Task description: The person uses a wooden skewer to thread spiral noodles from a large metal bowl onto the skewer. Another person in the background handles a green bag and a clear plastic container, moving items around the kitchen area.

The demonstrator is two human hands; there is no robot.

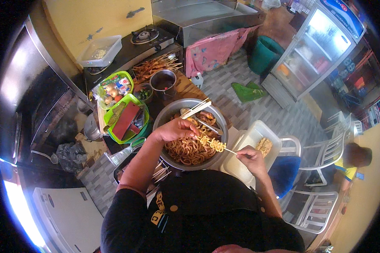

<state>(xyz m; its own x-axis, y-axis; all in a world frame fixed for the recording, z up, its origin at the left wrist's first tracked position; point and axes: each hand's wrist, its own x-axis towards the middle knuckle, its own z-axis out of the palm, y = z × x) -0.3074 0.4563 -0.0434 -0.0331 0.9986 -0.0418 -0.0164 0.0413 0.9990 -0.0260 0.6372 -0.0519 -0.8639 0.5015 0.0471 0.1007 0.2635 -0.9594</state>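
Observation:
Over a large metal basin [222, 155] of brown coiled intestine pieces [185, 150], both hands hold one skewer strung with pale coiled pieces [217, 145]. My left hand [177, 129] pinches the loaded end between thumb and fingers; a bundle of bare bamboo sticks [196, 109] stands out above this hand, but how it is held is hidden. My right hand [250, 158] grips the bare end of the stick. Metal tongs or a spoon handle [210, 126] lies in the basin. Right of it, a white foam tray [256, 129] holds a heap of loaded skewers [264, 147].
Green baskets [145, 126] with vegetables, packets and a red case stand at left. Behind the basin are a metal pot [163, 83], a bowl of small green fruit [144, 94] and filled skewers [155, 66]. A blue-seated chair [283, 177] is at right. Another person [351, 164] sits at far right.

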